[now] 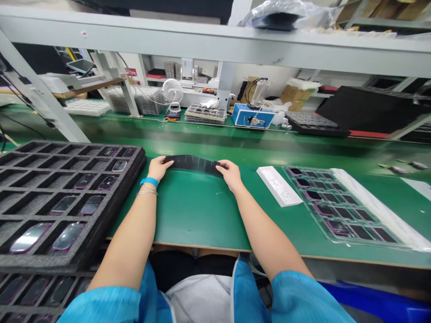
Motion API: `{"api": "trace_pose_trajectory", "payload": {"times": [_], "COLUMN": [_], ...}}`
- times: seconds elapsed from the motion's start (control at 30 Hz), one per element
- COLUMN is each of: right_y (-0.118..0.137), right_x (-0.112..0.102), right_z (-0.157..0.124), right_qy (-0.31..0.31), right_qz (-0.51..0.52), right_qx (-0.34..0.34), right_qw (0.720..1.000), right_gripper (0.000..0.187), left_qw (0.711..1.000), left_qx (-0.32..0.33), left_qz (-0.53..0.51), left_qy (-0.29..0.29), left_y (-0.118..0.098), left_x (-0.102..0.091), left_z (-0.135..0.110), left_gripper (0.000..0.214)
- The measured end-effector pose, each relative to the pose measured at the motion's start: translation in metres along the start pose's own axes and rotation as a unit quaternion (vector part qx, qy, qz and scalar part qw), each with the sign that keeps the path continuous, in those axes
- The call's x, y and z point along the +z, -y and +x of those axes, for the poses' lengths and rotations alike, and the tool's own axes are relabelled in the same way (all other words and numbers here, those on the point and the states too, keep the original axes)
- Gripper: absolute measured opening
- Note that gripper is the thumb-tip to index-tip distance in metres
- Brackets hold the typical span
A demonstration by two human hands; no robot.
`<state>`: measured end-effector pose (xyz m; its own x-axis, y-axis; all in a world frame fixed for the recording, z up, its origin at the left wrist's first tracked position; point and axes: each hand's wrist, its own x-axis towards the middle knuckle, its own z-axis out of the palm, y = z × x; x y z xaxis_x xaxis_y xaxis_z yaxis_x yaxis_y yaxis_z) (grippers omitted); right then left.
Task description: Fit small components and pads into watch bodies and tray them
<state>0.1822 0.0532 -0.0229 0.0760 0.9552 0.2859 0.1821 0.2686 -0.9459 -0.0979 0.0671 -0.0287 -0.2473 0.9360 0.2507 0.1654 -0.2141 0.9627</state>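
A green bench (198, 215) spread beneath everything, the largest thing in view. On its left stood a grey foam tray (43, 261), with part of another below; on its right lay one clear tray (373, 243).

Between the two trays, nearer the clear one, sat a single white block (279, 186).

One black strip (193, 163) was held over the middle of the bench, bowed slightly upward at its centre; whether it touched the surface could not be told. Thin lines crossed it, too fine to count surely. It looked light and bendy, likely to fold if pushed inward and perhaps to tear under a hard pull, so its two ends seemed the right places to take hold.

Both ends were taken: the left hand (159, 168) pinched one between thumb and fingers, and the right hand (231, 176) pinched the other, each with just the strip's thickness between its digits.

Smaller were the glossy purple-rimmed units (68, 236): nine could be counted in the upper foam tray and five in the clear one. Smallest were one blue wristband (149, 181) and what looked like two thin bangles (146, 192).
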Motion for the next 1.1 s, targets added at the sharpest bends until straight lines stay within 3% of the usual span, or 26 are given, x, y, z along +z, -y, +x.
{"api": "trace_pose_trajectory", "payload": {"times": [0.1, 0.23, 0.47, 0.9, 1.1], "right_y": [0.000, -0.007, -0.014, -0.008, -0.002], "right_x": [0.000, -0.001, -0.002, -0.004, -0.010], "right_z": [0.001, 0.000, 0.001, 0.000, -0.001], "right_qy": [-0.022, 0.010, 0.016, 0.004, 0.011], "right_qz": [0.000, -0.044, -0.095, -0.089, -0.147], "right_qx": [-0.020, -0.024, -0.027, -0.067, -0.086], "right_qw": [1.000, 0.999, 0.995, 0.994, 0.985], "right_gripper": [0.024, 0.032, 0.026, 0.027, 0.026], "left_qw": [1.000, 0.999, 1.000, 1.000, 1.000], "left_qx": [0.020, 0.025, 0.010, 0.015, 0.015], "left_qz": [-0.017, -0.015, -0.002, 0.008, 0.026], "left_qy": [-0.016, -0.015, -0.019, -0.003, -0.005], "left_y": [-0.002, 0.004, 0.020, 0.023, 0.020], "left_x": [0.001, 0.000, 0.000, -0.002, -0.004], "left_z": [0.000, -0.001, 0.004, 0.005, 0.004], "left_gripper": [0.034, 0.046, 0.030, 0.040, 0.039]}}
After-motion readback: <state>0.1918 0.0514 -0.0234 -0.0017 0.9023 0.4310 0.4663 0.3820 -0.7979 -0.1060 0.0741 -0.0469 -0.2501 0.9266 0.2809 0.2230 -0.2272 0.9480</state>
